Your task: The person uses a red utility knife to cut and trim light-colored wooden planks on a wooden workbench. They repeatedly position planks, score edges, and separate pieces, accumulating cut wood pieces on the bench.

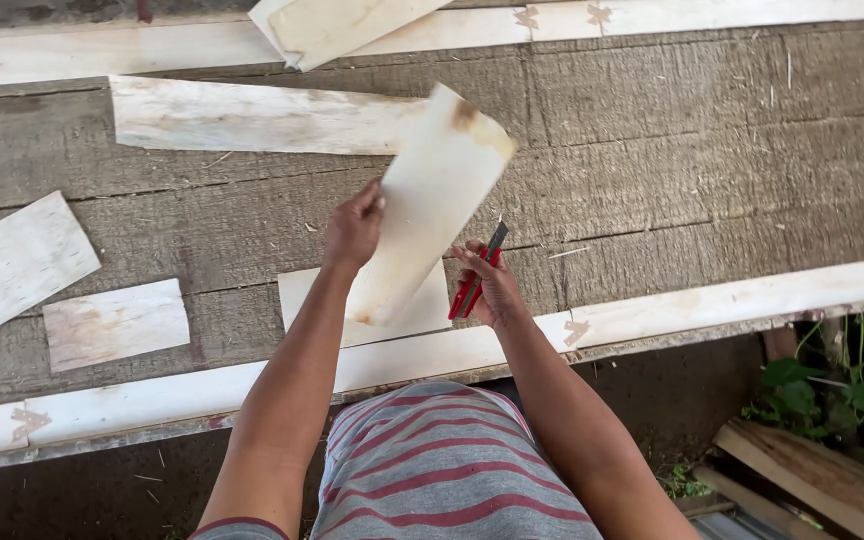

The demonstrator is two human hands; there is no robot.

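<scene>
Pale veneer sheet (430, 205) is pinched at its edge by my left hand (354, 228), raised above the workbench (652, 160); my right hand (492, 290) grips a red utility knife (480, 272) just beside it.

1. Surface (672, 150): weathered grey planks, edged by pale wooden rails.
2. Long pale veneer strip (252, 118), lying flat near the far rail.
3. Veneer piece (337, 25) overlapping the far rail.
4. Two small veneer pieces at left: tilted piece (14, 262) and flat piece (115, 323), just beside each other.
5. Green plants (822, 395) and stacked boards (822, 480) on the ground, lower right.
</scene>
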